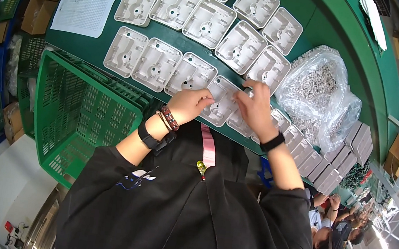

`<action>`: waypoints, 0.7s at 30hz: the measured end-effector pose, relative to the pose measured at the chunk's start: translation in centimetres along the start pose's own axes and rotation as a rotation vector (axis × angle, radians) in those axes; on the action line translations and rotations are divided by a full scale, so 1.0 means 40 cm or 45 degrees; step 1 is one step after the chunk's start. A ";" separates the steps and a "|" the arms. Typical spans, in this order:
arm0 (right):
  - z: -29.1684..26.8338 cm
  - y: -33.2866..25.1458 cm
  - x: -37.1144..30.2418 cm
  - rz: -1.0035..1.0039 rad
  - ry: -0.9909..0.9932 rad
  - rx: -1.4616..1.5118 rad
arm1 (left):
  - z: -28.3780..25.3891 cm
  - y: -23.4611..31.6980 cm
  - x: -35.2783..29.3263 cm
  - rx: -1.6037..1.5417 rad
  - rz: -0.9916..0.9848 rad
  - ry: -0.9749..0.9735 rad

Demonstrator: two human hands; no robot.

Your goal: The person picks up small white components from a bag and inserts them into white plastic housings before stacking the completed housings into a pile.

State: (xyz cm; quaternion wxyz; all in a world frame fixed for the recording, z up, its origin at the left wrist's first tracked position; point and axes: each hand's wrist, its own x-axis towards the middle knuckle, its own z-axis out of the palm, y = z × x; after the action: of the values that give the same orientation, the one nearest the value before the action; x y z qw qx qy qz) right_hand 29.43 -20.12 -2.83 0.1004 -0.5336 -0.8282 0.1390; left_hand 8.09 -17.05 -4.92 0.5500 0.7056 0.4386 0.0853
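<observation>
Light grey plastic housings, open-topped and with a small round hole in the floor, stand in rows on the green table. My left hand is at the near edge of one housing, fingers closed in a pinch; anything between the fingertips is too small to make out. Over the right side of that same housing is my right hand, its fingers bent inward; what they hold, if anything, is hidden. Another housing lies partly beneath the right hand. A neighbouring housing sits just left of the pair.
A clear plastic bag full of small metallic parts lies on the right. Beyond it are stacked grey housings. A printed sheet lies at the far left. A green crate stands beside the table's near edge. Other people sit at the right.
</observation>
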 end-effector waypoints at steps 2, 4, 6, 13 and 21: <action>-0.015 -0.046 -0.023 0.240 0.116 0.575 | 0.003 0.010 0.002 -0.247 0.022 -0.040; -0.017 -0.076 -0.037 0.371 0.173 0.856 | -0.017 0.054 0.006 -0.597 -0.171 -0.437; -0.002 -0.099 -0.044 0.429 0.209 1.090 | -0.007 0.065 0.007 -0.768 -0.270 -0.647; 0.027 -0.141 -0.082 0.689 0.197 1.373 | 0.003 0.079 -0.009 -0.176 -0.098 -0.379; 0.016 -0.109 -0.052 0.653 -0.072 1.081 | -0.001 0.066 0.000 0.245 0.135 -0.113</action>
State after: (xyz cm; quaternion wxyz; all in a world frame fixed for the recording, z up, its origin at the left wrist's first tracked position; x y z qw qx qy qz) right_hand 26.35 -23.80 -1.99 0.2488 -0.6281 -0.5430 0.4987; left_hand 9.47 -17.04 -2.67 0.4932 0.7804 0.3821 0.0405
